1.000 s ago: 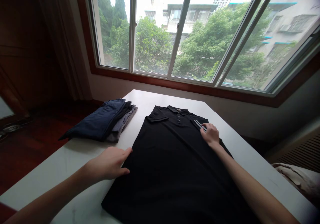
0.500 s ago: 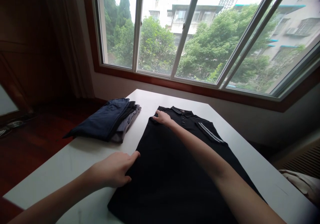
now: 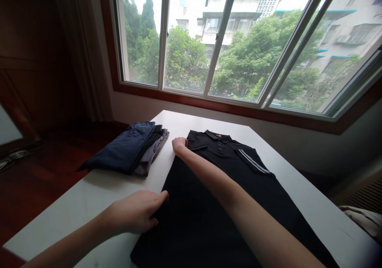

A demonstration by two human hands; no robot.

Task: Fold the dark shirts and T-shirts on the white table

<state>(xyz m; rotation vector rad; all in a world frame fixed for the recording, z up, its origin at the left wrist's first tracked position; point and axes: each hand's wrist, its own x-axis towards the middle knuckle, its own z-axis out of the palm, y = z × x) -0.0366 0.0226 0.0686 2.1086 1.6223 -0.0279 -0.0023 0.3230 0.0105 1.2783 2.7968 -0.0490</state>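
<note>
A black polo shirt [image 3: 209, 204] lies spread on the white table, its buttoned collar pointing toward the window. Pale stripes edge the folded-in sleeve on the right; the left sleeve lies across the shirt as well. My left hand [image 3: 139, 212] is closed on the shirt's left side edge, thumb on top and most fingertips hidden. Farther up that same edge, by the left sleeve, my right hand [image 3: 180, 145] has its fingers curled around the fabric. My right forearm crosses over the body of the shirt.
A stack of folded clothes [image 3: 125, 148], navy on top with black and grey below, sits left of the shirt near the table's left edge. The white table [image 3: 98, 204] stands before a wide window [image 3: 191, 61]. Beige cloth [image 3: 362, 220] lies beyond the right edge.
My right hand has moved left and slightly toward me, from on top of the left sleeve to the shirt's outer edge. The sleeve now shows lying flat. My left hand stays about where it was.
</note>
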